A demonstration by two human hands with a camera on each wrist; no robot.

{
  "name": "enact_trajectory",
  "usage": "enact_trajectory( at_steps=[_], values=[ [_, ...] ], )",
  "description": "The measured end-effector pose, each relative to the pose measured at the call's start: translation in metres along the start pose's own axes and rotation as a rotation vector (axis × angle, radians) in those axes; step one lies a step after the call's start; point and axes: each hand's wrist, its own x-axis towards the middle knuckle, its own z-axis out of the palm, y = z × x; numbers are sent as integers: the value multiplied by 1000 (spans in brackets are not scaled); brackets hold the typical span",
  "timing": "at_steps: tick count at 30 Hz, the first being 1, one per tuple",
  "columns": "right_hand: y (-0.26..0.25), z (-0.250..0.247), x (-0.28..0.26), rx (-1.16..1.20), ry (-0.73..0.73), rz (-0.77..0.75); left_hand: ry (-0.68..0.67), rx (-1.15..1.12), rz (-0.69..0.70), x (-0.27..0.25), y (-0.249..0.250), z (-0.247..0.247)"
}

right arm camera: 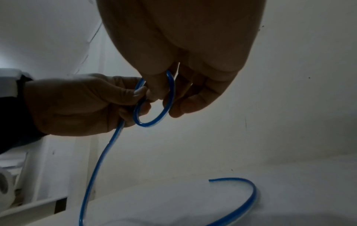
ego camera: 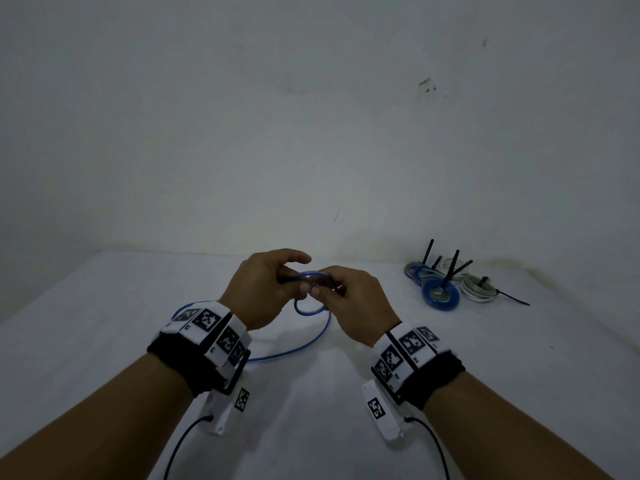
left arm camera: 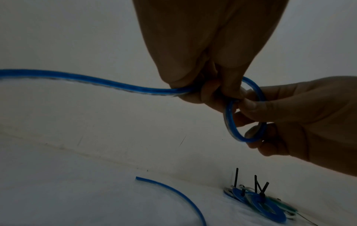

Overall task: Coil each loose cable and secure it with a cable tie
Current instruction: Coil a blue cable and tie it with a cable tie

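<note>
A blue cable [ego camera: 313, 310] is held above the white table [ego camera: 311, 420], bent into one small loop between my two hands. My left hand [ego camera: 281, 285] pinches the cable where the loop closes. The fingers of my right hand [ego camera: 327, 292] are curled round the loop's other side. In the left wrist view the loop [left arm camera: 230, 122] hangs from both hands and the cable [left arm camera: 77, 78] trails off left. In the right wrist view the loop [right arm camera: 152, 120] shows the same, with the loose end [right arm camera: 241, 180] lying curved on the table.
Several coiled blue and white cables [ego camera: 440, 286], bound with black cable ties whose tails stick up, lie at the back right of the table near the wall. The cable's slack [ego camera: 294, 351] runs across the table behind my left wrist.
</note>
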Motion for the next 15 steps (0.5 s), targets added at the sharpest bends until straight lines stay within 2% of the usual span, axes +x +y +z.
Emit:
enact_trajectory(
  at_steps=[6, 11, 13, 15],
  values=[
    [0, 0, -3, 144, -33, -32, -55, -29, -34, 1, 3, -3],
    [3, -3, 1, 273, 37, 88, -135, -189, -15, -1, -2, -5],
    [5, -3, 0, 333, 40, 133, -82, -132, 17, 1, -5, -6],
    [4, -1, -3, 411, 66, 163, 32, -80, 32, 5, -6, -5]
  ],
)
